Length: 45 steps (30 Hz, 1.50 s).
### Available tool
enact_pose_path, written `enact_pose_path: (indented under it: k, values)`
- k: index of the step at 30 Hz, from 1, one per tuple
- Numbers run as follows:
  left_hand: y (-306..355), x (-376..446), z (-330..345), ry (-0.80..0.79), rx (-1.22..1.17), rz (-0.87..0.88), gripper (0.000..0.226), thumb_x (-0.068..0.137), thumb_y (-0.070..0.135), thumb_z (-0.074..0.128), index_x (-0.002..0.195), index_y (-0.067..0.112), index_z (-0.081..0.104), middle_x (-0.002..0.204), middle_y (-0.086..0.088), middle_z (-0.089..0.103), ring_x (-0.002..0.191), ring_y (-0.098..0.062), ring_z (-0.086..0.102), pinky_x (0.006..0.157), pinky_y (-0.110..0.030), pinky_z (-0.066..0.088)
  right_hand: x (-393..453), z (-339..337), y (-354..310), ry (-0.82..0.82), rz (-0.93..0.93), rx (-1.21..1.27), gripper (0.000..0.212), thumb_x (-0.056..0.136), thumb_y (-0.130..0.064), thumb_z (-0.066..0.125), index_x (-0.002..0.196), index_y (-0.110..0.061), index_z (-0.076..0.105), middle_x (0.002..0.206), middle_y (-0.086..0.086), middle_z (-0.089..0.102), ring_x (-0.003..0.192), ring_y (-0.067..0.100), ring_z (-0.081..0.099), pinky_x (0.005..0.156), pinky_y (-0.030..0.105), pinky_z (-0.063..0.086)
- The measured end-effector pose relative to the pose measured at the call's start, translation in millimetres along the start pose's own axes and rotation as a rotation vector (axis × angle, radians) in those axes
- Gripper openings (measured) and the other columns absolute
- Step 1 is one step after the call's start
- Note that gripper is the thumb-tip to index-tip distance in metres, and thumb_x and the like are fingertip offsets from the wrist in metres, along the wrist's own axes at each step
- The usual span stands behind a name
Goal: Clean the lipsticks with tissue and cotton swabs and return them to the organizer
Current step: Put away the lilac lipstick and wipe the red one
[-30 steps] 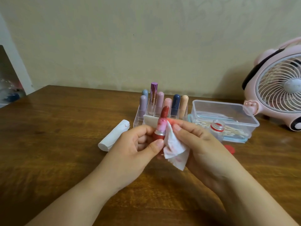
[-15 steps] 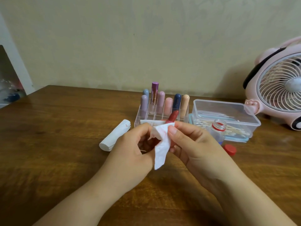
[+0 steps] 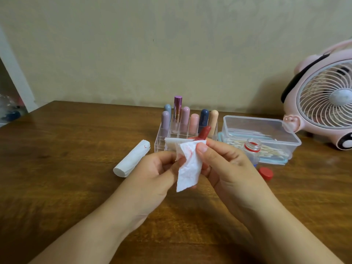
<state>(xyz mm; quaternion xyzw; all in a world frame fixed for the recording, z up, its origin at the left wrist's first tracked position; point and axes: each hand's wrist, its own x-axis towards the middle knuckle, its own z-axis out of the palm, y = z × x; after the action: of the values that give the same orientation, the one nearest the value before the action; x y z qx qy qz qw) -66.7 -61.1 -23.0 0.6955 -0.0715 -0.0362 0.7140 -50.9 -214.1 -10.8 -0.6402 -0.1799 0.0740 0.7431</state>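
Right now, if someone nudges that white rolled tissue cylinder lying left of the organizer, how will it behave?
The white rolled tissue cylinder lies on its side on the brown wooden table, so a sideways nudge would probably roll it. It looks like soft paper, so it is likely light and would dent under a firm pinch. The ragged far end might unravel when lifted.

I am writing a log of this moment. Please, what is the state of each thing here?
lipstick: uncapped, red tip exposed
tissue: red-stained, wrapped around the lipstick
left hand: gripping lipstick
right hand: pinching the tissue
small bottle: open
red cap: off, on table
clear box: lid off
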Motion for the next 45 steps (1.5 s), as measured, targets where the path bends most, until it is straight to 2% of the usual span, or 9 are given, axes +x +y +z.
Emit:
enact_pose_path:
  k: [4,7,12,20,27,31,35,41,45]
  values:
    - [-2,2,0,0.098,0.033,0.094,0.027,0.064,0.027,0.073,0.091,0.022,0.075,0.094,0.002,0.074,0.095,-0.015,0.068,0.089,-0.043,0.053,3,0,5,0.026,-0.011,-0.032,0.03,0.077,-0.038,0.063,0.101,-0.024,0.074,0.106,0.002,0.071,0.104,0.02,0.064,0.091,0.037,0.052]
    - [-5,2,-1,0.134,0.005,0.097,0.022,0.057,0.031,0.075,0.078,0.025,0.074,0.086,0.0,0.074,0.087,-0.016,0.068,0.078,-0.036,0.053,2,1,4,0.034,-0.011,-0.009,0.026,0.083,-0.039,0.064,0.1,-0.022,0.074,0.105,0.003,0.071,0.103,0.021,0.065,0.088,0.035,0.052]
    - [0,-1,3,-0.036,-0.228,-0.083,0.027,0.077,0.028,0.058,0.096,0.019,0.075,0.095,-0.007,0.074,0.083,-0.02,0.069,0.076,-0.033,0.057,0,2,-1,0.01,-0.027,0.099,0.026,0.08,-0.031,0.061,0.096,-0.015,0.074,0.093,0.004,0.072,0.083,0.018,0.064,0.064,0.028,0.053]
    - [1,2,2,0.175,-0.17,0.054,0.021,0.049,0.02,0.075,0.069,0.027,0.074,0.083,0.002,0.074,0.083,-0.011,0.07,0.068,-0.024,0.054,2,4,4,0.061,-0.02,0.1,0.023,0.082,-0.034,0.067,0.096,-0.019,0.076,0.09,0.003,0.068,0.081,0.014,0.057,0.075,0.023,0.049]
    - [8,-4,6,0.0,-0.399,-0.116,0.027,0.07,0.028,0.062,0.091,0.019,0.077,0.085,-0.005,0.073,0.073,-0.014,0.069,0.057,-0.026,0.054,0,3,-1,0.054,-0.015,0.167,0.025,0.08,-0.025,0.06,0.096,-0.012,0.074,0.092,0.007,0.071,0.087,0.021,0.059,0.078,0.029,0.05]
    - [4,-1,4,0.093,-0.242,0.004,0.037,0.066,0.022,0.069,0.103,0.021,0.069,0.099,-0.002,0.074,0.095,-0.014,0.069,0.078,-0.03,0.053,-2,6,-2,0.063,-0.004,0.134,0.032,0.073,-0.027,0.059,0.097,-0.012,0.073,0.089,0.005,0.071,0.08,0.014,0.061,0.075,0.025,0.054]
    - [3,0,3,0.182,-0.208,0.088,0.03,0.056,0.019,0.074,0.086,0.026,0.074,0.097,-0.002,0.074,0.097,-0.017,0.069,0.078,-0.032,0.052,-1,8,-2,0.061,-0.017,0.142,0.027,0.074,-0.027,0.058,0.093,-0.013,0.072,0.076,-0.006,0.068,0.065,0.001,0.06,0.062,0.014,0.049]
    - [4,-3,4,0.021,-0.368,-0.085,0.03,0.071,0.028,0.062,0.096,0.017,0.076,0.089,-0.006,0.073,0.076,-0.015,0.068,0.066,-0.029,0.058,0,5,0,0.072,-0.025,0.137,0.027,0.084,-0.028,0.062,0.102,-0.011,0.073,0.103,0.008,0.071,0.093,0.019,0.063,0.082,0.03,0.052]
    - [3,-1,3,0.129,-0.231,0.04,0.031,0.063,0.023,0.07,0.094,0.021,0.074,0.099,-0.003,0.074,0.096,-0.016,0.069,0.084,-0.037,0.053,-2,8,-2,0.085,-0.02,0.132,0.029,0.075,-0.027,0.059,0.096,-0.013,0.073,0.086,0.001,0.071,0.078,0.011,0.064,0.07,0.02,0.054]
